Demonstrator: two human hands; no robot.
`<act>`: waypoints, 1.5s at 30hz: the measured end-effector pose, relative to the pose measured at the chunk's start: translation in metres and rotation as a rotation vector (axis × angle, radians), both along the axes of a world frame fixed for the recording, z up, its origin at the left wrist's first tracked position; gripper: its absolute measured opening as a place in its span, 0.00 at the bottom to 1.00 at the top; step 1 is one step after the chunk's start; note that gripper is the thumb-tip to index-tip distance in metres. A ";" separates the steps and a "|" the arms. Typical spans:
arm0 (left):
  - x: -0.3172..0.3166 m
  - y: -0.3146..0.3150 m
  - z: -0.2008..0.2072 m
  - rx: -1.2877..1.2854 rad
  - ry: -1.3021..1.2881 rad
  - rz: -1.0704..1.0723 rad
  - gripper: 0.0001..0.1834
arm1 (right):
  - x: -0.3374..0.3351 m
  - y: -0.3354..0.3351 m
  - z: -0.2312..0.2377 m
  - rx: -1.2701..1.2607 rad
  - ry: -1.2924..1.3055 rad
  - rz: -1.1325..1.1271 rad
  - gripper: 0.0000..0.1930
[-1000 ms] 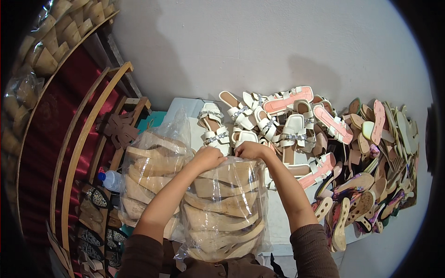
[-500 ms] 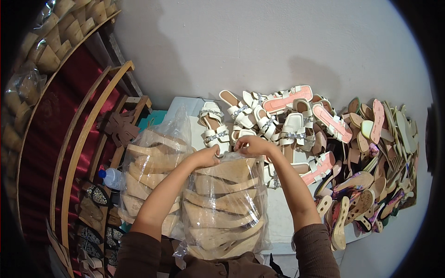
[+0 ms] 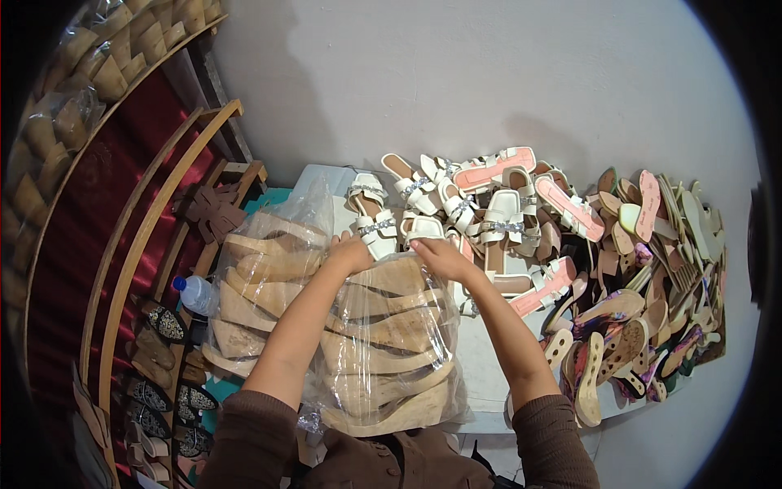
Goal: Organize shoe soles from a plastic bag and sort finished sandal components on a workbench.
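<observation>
In front of me stands a clear plastic bag (image 3: 387, 350) packed with stacked pale wooden wedge soles. My left hand (image 3: 348, 254) is at its far left corner, fingers bent around the edge and partly hidden. At the far right corner my right hand (image 3: 442, 259) grips the bag, thumb on top and the other fingers out of sight behind it. A second clear bag of wedge soles (image 3: 261, 285) lies against the left side of the first. Just beyond my hands are white sandals (image 3: 377, 224) with sparkling straps.
More white and pink-soled sandals (image 3: 562, 208) spread over the white table (image 3: 481, 367). Heaped soles and sandals (image 3: 643, 310) fill its right end. On the left are a wooden rack (image 3: 155, 220) with shoes, a blue-capped bottle (image 3: 195, 295) and a shelf of wooden soles (image 3: 122, 65).
My hands have moved apart, from close together at the bag's top to its two far corners. The bag's gathered plastic top now lies flatter, and the view has shifted slightly.
</observation>
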State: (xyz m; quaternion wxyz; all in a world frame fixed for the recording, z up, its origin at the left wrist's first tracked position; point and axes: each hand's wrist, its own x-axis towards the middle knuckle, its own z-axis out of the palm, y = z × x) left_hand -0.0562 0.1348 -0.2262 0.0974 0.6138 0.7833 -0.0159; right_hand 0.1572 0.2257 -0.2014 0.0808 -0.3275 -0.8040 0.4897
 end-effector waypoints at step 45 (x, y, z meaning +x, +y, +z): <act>0.093 -0.351 -0.064 0.715 -0.100 -0.028 0.39 | 0.138 -0.192 -0.105 -0.624 0.547 -0.435 0.31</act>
